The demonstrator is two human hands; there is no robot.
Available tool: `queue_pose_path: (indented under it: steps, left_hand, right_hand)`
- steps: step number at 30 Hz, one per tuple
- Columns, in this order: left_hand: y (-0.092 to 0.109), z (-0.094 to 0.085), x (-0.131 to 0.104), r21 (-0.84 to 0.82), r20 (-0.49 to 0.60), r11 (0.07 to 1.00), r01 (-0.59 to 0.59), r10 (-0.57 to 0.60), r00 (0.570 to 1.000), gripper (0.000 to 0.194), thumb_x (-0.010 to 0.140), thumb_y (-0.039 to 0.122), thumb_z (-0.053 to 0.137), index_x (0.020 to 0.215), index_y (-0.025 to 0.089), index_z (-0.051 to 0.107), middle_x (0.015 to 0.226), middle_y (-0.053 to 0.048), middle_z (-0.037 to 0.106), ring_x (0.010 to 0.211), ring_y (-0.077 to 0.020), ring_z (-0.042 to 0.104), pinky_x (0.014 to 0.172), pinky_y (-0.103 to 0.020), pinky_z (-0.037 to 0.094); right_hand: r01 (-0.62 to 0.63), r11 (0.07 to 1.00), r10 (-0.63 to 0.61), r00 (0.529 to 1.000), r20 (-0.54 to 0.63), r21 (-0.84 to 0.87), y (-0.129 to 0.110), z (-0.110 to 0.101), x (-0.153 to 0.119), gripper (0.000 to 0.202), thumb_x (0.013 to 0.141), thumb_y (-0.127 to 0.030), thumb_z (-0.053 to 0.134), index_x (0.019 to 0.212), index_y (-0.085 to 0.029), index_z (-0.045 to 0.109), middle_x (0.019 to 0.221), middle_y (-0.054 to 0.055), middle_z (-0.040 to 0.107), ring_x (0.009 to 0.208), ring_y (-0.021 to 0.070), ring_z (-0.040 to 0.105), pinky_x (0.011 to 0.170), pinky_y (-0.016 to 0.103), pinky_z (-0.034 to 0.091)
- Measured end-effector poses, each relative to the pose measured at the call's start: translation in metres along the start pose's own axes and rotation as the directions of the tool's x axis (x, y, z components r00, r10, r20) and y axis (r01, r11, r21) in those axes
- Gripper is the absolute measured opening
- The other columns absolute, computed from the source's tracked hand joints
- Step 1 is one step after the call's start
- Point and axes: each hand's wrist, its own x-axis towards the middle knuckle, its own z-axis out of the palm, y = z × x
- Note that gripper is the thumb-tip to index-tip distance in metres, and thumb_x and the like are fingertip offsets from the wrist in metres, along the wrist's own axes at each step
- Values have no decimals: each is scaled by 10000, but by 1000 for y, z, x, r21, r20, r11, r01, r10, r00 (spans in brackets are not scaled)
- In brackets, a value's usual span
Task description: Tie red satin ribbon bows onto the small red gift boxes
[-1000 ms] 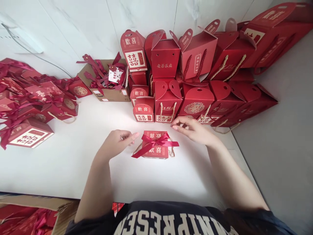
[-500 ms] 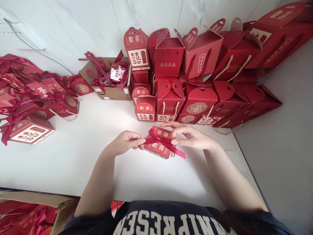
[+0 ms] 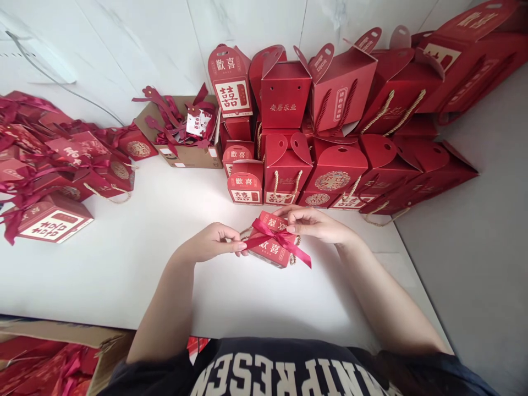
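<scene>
One small red printed cardboard box (image 3: pixel 270 248), set askew between the fingers of both hands, over the white counter (image 3: pixel 231 308); whether its base touches down cannot be told.

One glossy crimson satin ribbon bow (image 3: pixel 277 235), knotted across the box's top, midway between left and right fingers.

Left hand (image 3: pixel 218 240): thumb and fingers pinched narrow on the bow's left end.

Right hand (image 3: pixel 315 223): fingers bent about the box's far edge, thumb at the bow's right loop; whether the loop is clamped cannot be told.

Twisted gold-coloured cord handles (image 3: pixel 293 258): one just beside the left fingertips, one nearer the wearer than the right fingers.

Stacked red cardboard gift boxes (image 3: pixel 287 159): just beyond the right fingers.

Hazards, as judged: bow lopsided or undone, should the left fingers outpull the right; ribbon slipping, satin being slick; box swivelling under uneven tension; cord caught beneath ribbon, lying so close; top panel creased by thumb pressure; front row nudged by the right knuckles.
</scene>
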Motion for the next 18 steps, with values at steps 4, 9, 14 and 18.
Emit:
queue_pose_path:
  steps: [4, 9, 14, 18]
  left_hand:
    - [3, -1, -3, 127, 70, 991, -32, 23, 997, 344, 857, 462, 621, 721, 159, 715, 873, -77, 720, 828, -188, 649, 742, -274, 492]
    - [13, 16, 8, 279, -453, 960, -11, 142, 880, 285, 869, 478, 601, 947, 208, 655, 988, -34, 645, 904, -183, 595, 847, -326, 477]
    - [30, 49, 32, 357, -460, 897, -261, 412, 786, 149, 871, 354, 630, 895, 231, 709, 1267, -65, 544, 1252, -240, 490, 1106, -407, 372]
    - [29, 58, 39, 330, -427, 913, -242, 372, 824, 116, 833, 328, 675, 811, 217, 700, 1289, -72, 542, 1288, -272, 468, 1102, -453, 389]
  right_hand:
    - [4, 1000, -4, 1000, -1, 12, -3, 2, -1, 342, 889, -441, 637, 684, -176, 566, 1272, 87, 612, 1214, 246, 543, 1014, 404, 403]
    - [8, 1000, -8, 1000, -4, 10, -9, 3, -3, 308, 917, -428, 608, 731, -186, 651, 1391, 81, 546, 1332, 257, 464, 1086, 443, 354]
    - [51, 999, -51, 998, -45, 6, -10, 9, -2, 346, 904, -446, 620, 668, -196, 651, 1357, 65, 573, 1322, 261, 477, 1088, 455, 372]
    - [106, 994, -106, 990, -96, 4, -11, 15, -1, 376, 915, -418, 613, 614, -192, 595, 1317, 56, 589, 1301, 247, 494, 1089, 448, 374]
